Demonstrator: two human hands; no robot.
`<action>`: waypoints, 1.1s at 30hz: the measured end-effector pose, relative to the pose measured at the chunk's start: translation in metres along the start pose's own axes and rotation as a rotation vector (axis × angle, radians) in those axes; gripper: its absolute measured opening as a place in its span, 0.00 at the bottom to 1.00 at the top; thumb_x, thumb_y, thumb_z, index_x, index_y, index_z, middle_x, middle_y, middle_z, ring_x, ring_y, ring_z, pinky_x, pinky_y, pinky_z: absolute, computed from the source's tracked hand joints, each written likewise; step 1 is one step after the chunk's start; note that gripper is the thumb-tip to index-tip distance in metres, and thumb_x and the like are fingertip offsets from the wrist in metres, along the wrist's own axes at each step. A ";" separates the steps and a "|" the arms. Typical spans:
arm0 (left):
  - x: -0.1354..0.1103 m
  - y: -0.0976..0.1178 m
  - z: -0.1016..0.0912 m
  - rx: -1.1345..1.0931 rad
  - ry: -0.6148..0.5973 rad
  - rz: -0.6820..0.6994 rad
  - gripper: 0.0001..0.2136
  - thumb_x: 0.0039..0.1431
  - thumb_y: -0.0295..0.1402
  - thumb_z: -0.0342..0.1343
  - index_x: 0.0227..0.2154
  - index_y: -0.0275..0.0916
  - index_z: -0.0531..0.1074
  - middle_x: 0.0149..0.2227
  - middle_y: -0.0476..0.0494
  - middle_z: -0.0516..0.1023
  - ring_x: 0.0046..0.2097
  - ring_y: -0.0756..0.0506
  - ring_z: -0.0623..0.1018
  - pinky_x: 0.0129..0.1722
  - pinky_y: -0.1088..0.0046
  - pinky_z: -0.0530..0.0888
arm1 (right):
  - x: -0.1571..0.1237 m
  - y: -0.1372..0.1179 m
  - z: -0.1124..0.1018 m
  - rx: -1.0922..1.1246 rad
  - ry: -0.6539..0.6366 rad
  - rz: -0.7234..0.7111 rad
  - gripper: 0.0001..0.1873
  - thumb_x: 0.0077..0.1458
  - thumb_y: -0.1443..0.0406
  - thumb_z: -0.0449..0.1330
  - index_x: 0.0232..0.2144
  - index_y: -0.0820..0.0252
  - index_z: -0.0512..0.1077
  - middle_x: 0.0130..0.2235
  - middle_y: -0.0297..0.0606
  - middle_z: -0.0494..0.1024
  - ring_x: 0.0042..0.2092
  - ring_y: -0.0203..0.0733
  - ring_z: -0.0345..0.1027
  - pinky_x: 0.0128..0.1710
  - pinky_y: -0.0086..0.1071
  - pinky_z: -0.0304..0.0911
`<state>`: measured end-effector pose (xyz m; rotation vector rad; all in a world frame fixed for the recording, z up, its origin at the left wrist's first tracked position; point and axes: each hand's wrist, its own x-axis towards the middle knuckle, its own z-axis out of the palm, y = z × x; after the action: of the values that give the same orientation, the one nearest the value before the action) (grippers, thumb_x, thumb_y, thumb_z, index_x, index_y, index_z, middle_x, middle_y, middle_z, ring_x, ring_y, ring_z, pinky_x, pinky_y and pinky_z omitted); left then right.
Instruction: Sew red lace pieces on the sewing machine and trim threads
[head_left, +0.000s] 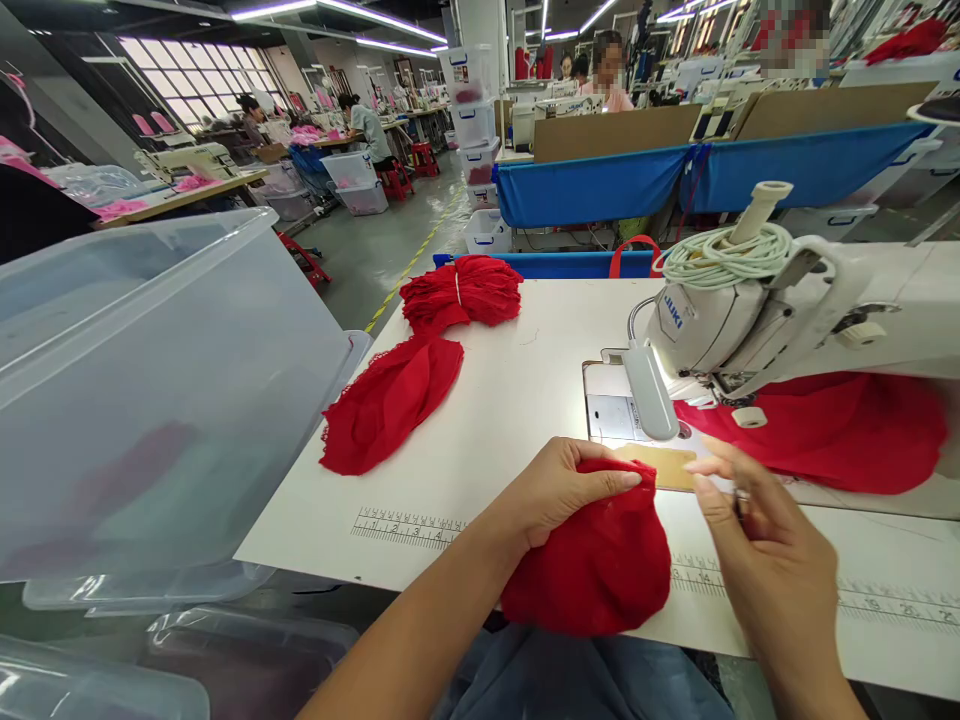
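Note:
My left hand [566, 490] is closed on a piece of red fabric [600, 570], pinching its upper edge between thumb and fingers. The fabric hangs down over the table's front edge towards my lap. Just right of it, my right hand [772, 560] is raised with thumb and forefinger close together. Something small and dark shows among its curled fingers, too hidden to name. Behind both hands stands a white sewing machine [720, 310] with its lamp lit. More red fabric [840, 430] lies on the machine bed beneath the arm, right of the needle area.
On the white table [517, 400], a tied bundle of red lace-edged pieces [487, 290] lies at the back, with a loose red piece [394, 405] before it. A large translucent bin [165, 400] stands at the left. Other people work at machines beyond a blue cloth [592, 190].

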<state>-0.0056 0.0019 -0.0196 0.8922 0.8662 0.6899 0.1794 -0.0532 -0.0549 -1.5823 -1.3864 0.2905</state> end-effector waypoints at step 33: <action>0.001 0.000 -0.002 -0.008 0.033 0.056 0.14 0.42 0.41 0.70 0.28 0.35 0.81 0.27 0.47 0.79 0.32 0.50 0.74 0.38 0.75 0.68 | -0.012 -0.014 0.014 -0.380 -0.032 -0.285 0.22 0.65 0.52 0.48 0.47 0.55 0.75 0.32 0.35 0.78 0.32 0.39 0.71 0.25 0.29 0.57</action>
<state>-0.0068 0.0032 -0.0205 0.9022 0.8702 0.7581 0.1564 -0.0581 -0.0558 -1.6548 -1.7436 -0.1280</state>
